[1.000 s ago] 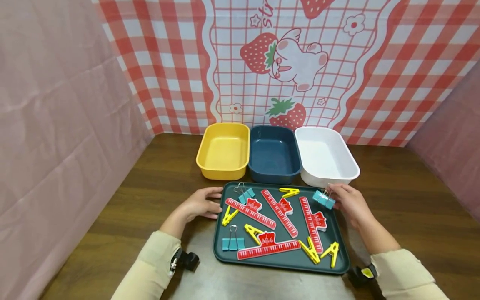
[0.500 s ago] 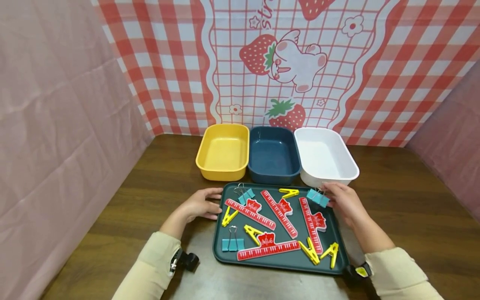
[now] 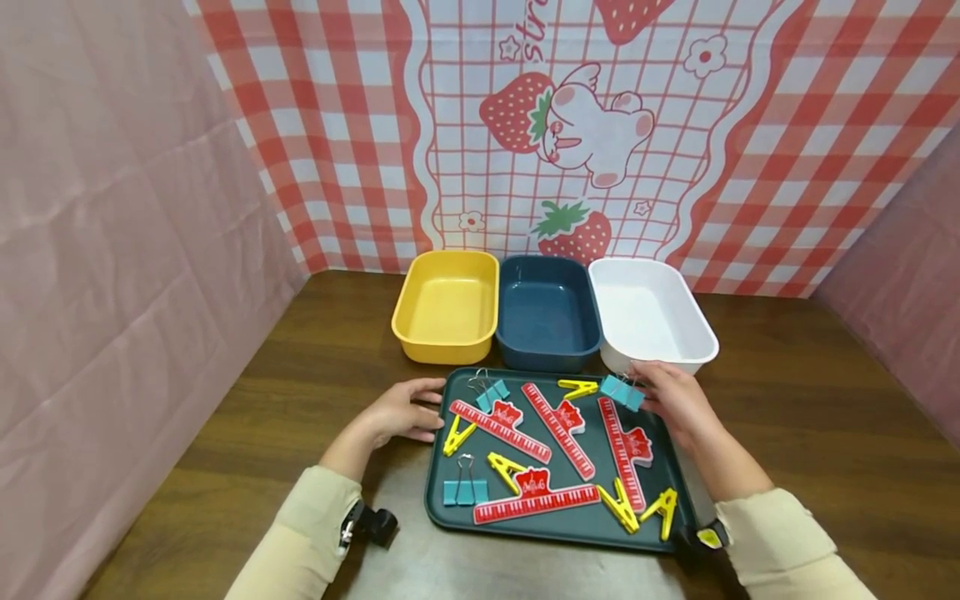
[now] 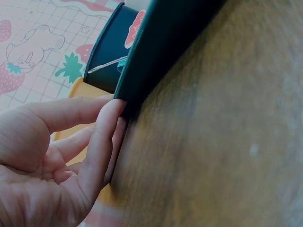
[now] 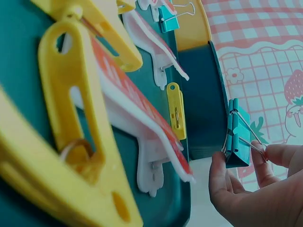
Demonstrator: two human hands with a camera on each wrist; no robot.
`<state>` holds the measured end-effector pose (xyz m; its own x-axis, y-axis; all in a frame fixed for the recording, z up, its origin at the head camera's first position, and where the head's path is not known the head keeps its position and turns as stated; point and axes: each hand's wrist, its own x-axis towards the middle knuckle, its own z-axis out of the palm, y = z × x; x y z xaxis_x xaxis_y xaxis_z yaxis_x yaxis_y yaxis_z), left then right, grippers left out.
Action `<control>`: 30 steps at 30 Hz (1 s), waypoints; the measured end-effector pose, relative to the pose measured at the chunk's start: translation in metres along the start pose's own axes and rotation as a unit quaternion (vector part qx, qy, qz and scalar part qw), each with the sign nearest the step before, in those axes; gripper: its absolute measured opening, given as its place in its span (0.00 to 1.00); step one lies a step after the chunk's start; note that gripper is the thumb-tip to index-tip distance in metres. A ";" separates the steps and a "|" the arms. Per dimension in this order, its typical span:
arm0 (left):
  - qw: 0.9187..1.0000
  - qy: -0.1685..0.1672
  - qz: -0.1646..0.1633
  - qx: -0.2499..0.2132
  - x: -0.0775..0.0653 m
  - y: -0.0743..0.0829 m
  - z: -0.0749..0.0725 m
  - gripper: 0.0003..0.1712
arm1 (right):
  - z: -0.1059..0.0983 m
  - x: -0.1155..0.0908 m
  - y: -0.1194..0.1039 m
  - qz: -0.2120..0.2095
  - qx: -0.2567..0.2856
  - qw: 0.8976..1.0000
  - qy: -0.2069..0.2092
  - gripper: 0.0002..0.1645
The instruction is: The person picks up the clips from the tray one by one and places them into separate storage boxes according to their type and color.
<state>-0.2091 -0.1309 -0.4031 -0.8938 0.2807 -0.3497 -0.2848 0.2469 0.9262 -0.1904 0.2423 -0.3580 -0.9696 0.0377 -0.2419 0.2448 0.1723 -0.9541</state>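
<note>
My right hand [image 3: 675, 404] pinches a teal binder clip [image 3: 622, 392] by its wire handles, over the tray's far right part. In the right wrist view the clip [image 5: 238, 137] hangs between thumb and fingers, body free. My left hand [image 3: 401, 410] touches the left rim of the dark green tray [image 3: 570, 533] with its fingertips; the left wrist view shows them right at the tray's edge [image 4: 135, 61]. On the tray lie two more teal binder clips [image 3: 465, 492], several red piano-print clips [image 3: 558, 429] and several yellow clothespins [image 3: 618, 505].
Behind the tray stand three bins side by side: yellow [image 3: 446, 337], dark blue [image 3: 549, 354] and white [image 3: 660, 358]. A strawberry-print curtain [image 3: 360, 167] hangs behind them, with pink cloth [image 3: 127, 292] at the sides. Wooden table [image 3: 247, 433] surrounds the tray.
My right hand has moved left with the binder clip, from the tray's far right corner toward the yellow clothespin at the far edge. The left hand has stayed at the rim.
</note>
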 end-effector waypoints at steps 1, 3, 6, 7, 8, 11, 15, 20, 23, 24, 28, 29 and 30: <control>1.000 -0.002 0.001 0.001 0.000 0.000 0.000 0.36 | 0.001 0.000 -0.001 0.000 0.001 1.000 -0.001 0.23; 1.000 -0.003 -0.001 0.001 0.000 0.000 -0.001 0.36 | 0.003 0.001 -0.003 -0.002 0.000 1.000 -0.003 0.22; 1.000 -0.005 -0.001 0.004 0.000 0.001 -0.001 0.36 | 0.007 0.003 -0.006 -0.010 -0.001 1.000 -0.005 0.21; 1.000 -0.004 -0.002 0.003 0.000 0.001 -0.001 0.36 | 0.008 0.004 -0.007 -0.012 -0.003 1.000 -0.006 0.21; 1.000 -0.003 -0.003 0.002 0.000 0.001 -0.001 0.36 | 0.009 0.004 -0.008 -0.013 -0.006 1.000 -0.006 0.22; 1.000 -0.001 -0.005 0.002 0.000 0.000 0.000 0.36 | 0.011 0.006 -0.011 -0.010 -0.011 1.000 -0.006 0.24; 1.000 -0.003 -0.003 0.002 0.000 0.000 0.000 0.36 | 0.013 0.009 -0.014 -0.005 -0.011 1.000 -0.006 0.25; 1.000 -0.006 0.000 0.000 0.000 0.001 -0.001 0.36 | 0.017 0.012 -0.017 -0.014 -0.004 1.000 -0.007 0.24; 1.000 -0.007 0.002 -0.004 0.000 0.001 -0.001 0.36 | 0.020 0.014 -0.020 -0.023 -0.002 1.000 -0.010 0.22; 1.000 -0.006 0.004 -0.004 0.000 0.001 -0.001 0.36 | 0.020 0.015 -0.021 -0.028 -0.002 1.000 -0.011 0.21; 1.000 -0.008 0.008 -0.008 0.000 0.000 -0.001 0.36 | 0.024 0.016 -0.025 -0.040 -0.003 0.999 -0.010 0.19; 1.000 -0.008 0.008 -0.008 0.000 0.000 0.000 0.36 | 0.025 0.017 -0.025 -0.042 -0.004 0.999 -0.011 0.18; 1.000 -0.008 0.008 -0.008 0.000 0.000 0.000 0.36 | 0.026 0.017 -0.026 -0.043 -0.005 0.999 -0.011 0.18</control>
<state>-0.2088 -0.1314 -0.4032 -0.8931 0.2991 -0.3360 -0.2753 0.2271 0.9341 -0.2135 0.2130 -0.3420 -0.9867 0.0013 -0.1623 0.1598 0.1845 -0.9698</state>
